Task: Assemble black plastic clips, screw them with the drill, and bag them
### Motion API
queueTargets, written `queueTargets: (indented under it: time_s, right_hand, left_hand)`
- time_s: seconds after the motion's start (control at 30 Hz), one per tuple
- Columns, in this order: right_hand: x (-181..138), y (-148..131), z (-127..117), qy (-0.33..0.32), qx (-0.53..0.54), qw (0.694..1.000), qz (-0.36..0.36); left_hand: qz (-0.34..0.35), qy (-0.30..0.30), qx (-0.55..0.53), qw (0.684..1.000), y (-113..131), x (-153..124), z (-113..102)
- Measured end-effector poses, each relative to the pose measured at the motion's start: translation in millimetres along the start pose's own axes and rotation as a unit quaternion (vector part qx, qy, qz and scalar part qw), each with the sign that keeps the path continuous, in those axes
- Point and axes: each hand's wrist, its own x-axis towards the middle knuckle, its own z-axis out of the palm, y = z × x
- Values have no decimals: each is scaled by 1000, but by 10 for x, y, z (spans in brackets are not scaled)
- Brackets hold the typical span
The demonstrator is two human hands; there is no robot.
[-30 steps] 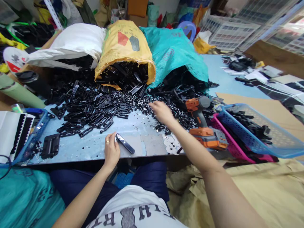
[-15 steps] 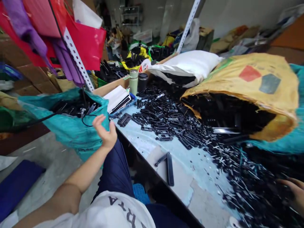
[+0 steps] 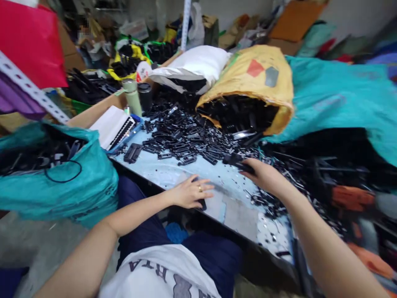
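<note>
My left hand (image 3: 192, 192) lies over the near edge of the blue-grey tabletop, fingers spread, a ring on one finger. Under it, mostly covered, is a long black part (image 3: 202, 203); only its end shows. My right hand (image 3: 263, 176) is closed around a dark elongated part (image 3: 237, 162), held low at the edge of a pile of small black pieces (image 3: 189, 138). Blur and the fingers hide that part's exact kind. Thin metal pins and black bits (image 3: 269, 203) lie scattered below my right wrist.
A yellow sack (image 3: 260, 70), a white sack (image 3: 198, 62) and a teal sack (image 3: 338, 95) lie open along the back. Another teal sack (image 3: 93, 178) hangs left. A green bottle (image 3: 132, 97) and black cup (image 3: 144, 97) stand beyond papers (image 3: 108, 124). An orange tool (image 3: 352, 198) is at right.
The view has turned right. My left hand has moved from beside the teal sack onto the black part on the table. My right hand has come inward from the far right with a dark part.
</note>
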Motion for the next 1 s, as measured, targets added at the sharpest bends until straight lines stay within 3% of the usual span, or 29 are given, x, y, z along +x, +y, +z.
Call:
queueTargets:
  time_s: [0.1, 0.27, 0.33, 0.5, 0.83, 1.0]
  right_hand:
    - [-291, -368, -13, -44, 8, 999, 28]
    - [-766, -734, 279, -151, 50, 987, -6]
    - [-820, -844, 487, -180, 48, 982, -19]
    - [-801, -970, 820, -174, 56, 983, 13]
    - [-829, -1051, 723, -210, 17, 975, 69]
    - [-835, -1058, 668, -180, -14, 979, 92]
  left_hand:
    - [40, -63, -23, 997, 68, 206, 284]
    - [77, -158, 39, 984, -10, 269, 406]
    - [90, -172, 58, 979, -3, 245, 419]
    - [81, -185, 28, 979, 84, 197, 412]
    - [77, -211, 42, 974, 90, 276, 388]
    - [136, -194, 15, 971, 51, 409, 395]
